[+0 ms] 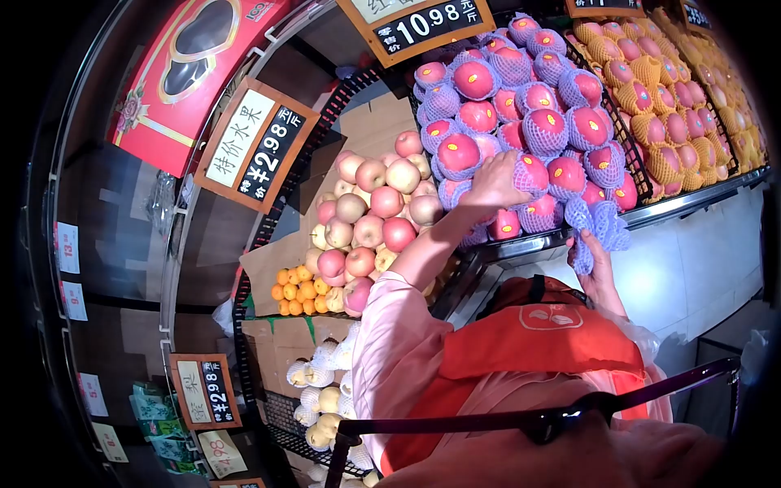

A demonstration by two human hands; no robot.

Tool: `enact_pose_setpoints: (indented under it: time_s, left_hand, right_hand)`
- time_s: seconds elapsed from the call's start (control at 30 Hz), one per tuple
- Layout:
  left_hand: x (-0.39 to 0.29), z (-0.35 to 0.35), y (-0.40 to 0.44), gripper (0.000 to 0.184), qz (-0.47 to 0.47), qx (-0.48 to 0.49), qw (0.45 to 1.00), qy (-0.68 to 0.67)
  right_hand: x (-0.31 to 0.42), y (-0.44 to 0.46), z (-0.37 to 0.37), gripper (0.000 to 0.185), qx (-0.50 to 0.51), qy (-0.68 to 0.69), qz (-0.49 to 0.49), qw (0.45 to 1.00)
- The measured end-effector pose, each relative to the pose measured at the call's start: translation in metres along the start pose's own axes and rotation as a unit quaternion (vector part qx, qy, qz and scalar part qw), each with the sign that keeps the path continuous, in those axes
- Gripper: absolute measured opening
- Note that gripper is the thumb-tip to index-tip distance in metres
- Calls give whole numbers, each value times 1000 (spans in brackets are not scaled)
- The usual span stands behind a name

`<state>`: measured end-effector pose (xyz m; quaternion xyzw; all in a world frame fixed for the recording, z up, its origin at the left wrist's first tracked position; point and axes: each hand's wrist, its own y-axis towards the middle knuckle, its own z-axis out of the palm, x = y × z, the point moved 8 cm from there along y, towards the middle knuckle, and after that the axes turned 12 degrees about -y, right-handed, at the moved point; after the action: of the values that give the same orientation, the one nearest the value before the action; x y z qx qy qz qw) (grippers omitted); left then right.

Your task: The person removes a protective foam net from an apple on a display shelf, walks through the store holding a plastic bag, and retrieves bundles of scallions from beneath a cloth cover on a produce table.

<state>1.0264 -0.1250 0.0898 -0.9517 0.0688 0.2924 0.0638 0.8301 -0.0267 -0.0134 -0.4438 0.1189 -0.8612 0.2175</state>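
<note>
My left hand (498, 180) reaches over the display of red apples, its fingers curled against an apple (531, 176) in a purple foam net. Several more stickered apples in purple nets are packed closely around it. In front of the display's edge, my right hand (598, 267) is closed on a bunch of loose purple foam nets (602, 225). Those nets hang limp with no fruit visible in them. Some of the left fingertips are hidden by the apple.
Bare apples (368, 231) lie on cardboard at left, beside small orange fruits (299, 291). Foam-netted pears (328, 399) sit nearer. Yellow-netted fruit (651, 102) fills crates at right. Price signs (258, 145) stand along the shelf, near a red gift box (191, 81).
</note>
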Motion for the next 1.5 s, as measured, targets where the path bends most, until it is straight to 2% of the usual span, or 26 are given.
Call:
enact_pose_setpoints:
  time_s: [0.1, 0.23, 0.33, 0.43, 0.53, 0.63, 0.8, 0.9, 1.03, 1.2, 1.3, 1.33, 1.43, 1.5]
  left_hand:
    - [-1, 8, -6, 88, 64, -82, 994, 24]
    - [-1, 3, -10, 93, 83, -43, 996, 1]
    - [-3, -26, -10, 97, 107, -66, 992, -26]
    - [6, -90, -11, 104, 89, -176, 980, 32]
    - [62, -94, -6, 108, -49, -129, 987, 80]
    - [104, -75, 3, 113, -14, -126, 984, -127]
    - [99, -75, -4, 105, 27, -158, 985, -67]
    - [101, -79, -1, 100, 10, -132, 989, -60]
    - [84, -80, 1, 96, 68, -34, 996, -40]
    - [83, -79, 12, 113, 73, 56, 995, -48]
    - [76, -96, 24, 112, 82, 100, 989, -68]
    - [69, -109, 39, 113, 149, 64, 979, -120]
    - [66, -136, 96, 117, 173, -52, 983, -28]
    - [71, -132, 134, 116, 116, -91, 989, 31]
  right_hand:
    - [2, -1, 0, 21, -3, 6, -1, 1000]
    - [-1, -1, -3, 21, -11, 11, 3, 1000]
    - [1, -4, 0, 23, -4, 9, -2, 1000]
    - [2, -7, -8, 24, -32, 8, -9, 999]
    - [-4, -7, -19, 25, -48, 27, -9, 998]
    - [0, -11, -19, 26, -53, 24, -10, 998]
    - [0, -11, -18, 27, -53, 23, -18, 998]
    - [-2, -12, -15, 27, -56, 26, -20, 998]
    - [-7, -8, -16, 28, -78, 26, -17, 996]
    - [-11, -4, -10, 28, -101, 17, -24, 994]
    - [-6, -6, -6, 30, -112, 14, -53, 992]
    - [-10, -5, -9, 31, -119, 22, -47, 992]
    - [-4, -15, 3, 27, -147, 3, -77, 986]
    - [-5, -20, 3, 27, -164, 6, -84, 983]
